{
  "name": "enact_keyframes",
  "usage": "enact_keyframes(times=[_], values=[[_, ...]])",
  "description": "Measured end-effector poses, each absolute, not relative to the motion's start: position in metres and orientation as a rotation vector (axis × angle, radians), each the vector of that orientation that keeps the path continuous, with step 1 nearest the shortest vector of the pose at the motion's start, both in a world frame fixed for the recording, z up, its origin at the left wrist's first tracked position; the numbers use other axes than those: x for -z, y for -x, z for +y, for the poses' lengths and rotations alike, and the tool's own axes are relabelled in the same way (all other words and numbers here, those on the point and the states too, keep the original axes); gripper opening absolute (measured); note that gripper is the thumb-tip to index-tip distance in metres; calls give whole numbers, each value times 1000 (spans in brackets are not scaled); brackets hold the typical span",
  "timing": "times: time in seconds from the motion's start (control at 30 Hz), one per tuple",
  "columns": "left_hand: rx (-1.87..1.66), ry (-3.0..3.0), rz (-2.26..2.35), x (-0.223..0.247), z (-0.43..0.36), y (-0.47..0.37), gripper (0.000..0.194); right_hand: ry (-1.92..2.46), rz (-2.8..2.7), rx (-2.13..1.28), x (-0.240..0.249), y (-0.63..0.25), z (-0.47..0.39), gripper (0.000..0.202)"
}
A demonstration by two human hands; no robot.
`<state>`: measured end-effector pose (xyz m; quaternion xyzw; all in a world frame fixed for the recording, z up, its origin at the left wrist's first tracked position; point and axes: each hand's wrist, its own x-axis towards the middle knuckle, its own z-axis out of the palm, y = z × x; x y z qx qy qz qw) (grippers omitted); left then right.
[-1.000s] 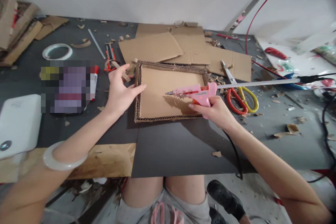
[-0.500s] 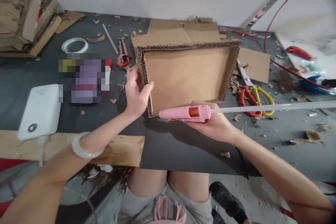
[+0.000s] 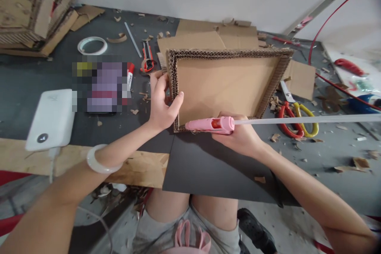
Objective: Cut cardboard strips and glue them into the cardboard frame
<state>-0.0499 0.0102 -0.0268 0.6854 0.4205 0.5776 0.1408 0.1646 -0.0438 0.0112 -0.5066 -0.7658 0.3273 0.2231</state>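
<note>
A shallow cardboard tray (image 3: 226,83) with thick corrugated walls is tilted up toward me above the table. My left hand (image 3: 163,101) grips its left wall, thumb over the inside edge and fingers behind. In my right hand (image 3: 241,137) is a pink hot glue gun (image 3: 210,124), its nozzle pointing left at the tray's lower left corner. A long clear glue stick (image 3: 306,119) sticks out of the gun's back to the right. The gun hides part of the tray's near wall, and most of my right fingers are out of sight under it.
Scissors (image 3: 299,119) with red and yellow handles lie right of the tray. An orange box cutter (image 3: 147,56), a tape roll (image 3: 92,46) and a white power bank (image 3: 51,119) are on the left. Stacked cardboard pieces (image 3: 28,12) stand far left. Cardboard scraps litter the table.
The tray and my left hand appear farther right, partly because the whole view has shifted. The glue gun's nozzle has moved slightly up and right, staying near the lower left corner.
</note>
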Motion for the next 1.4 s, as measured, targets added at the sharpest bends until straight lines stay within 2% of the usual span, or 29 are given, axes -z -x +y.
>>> enact_keyframes(times=[0.47,1.4], values=[[-1584,-1982,1284,36,17,51,38,1298,-2269,-760,-15,-166,-40,21],[-1613,-1968,1370,33,17,48,41,1436,-2279,-641,-21,-179,-39,22]])
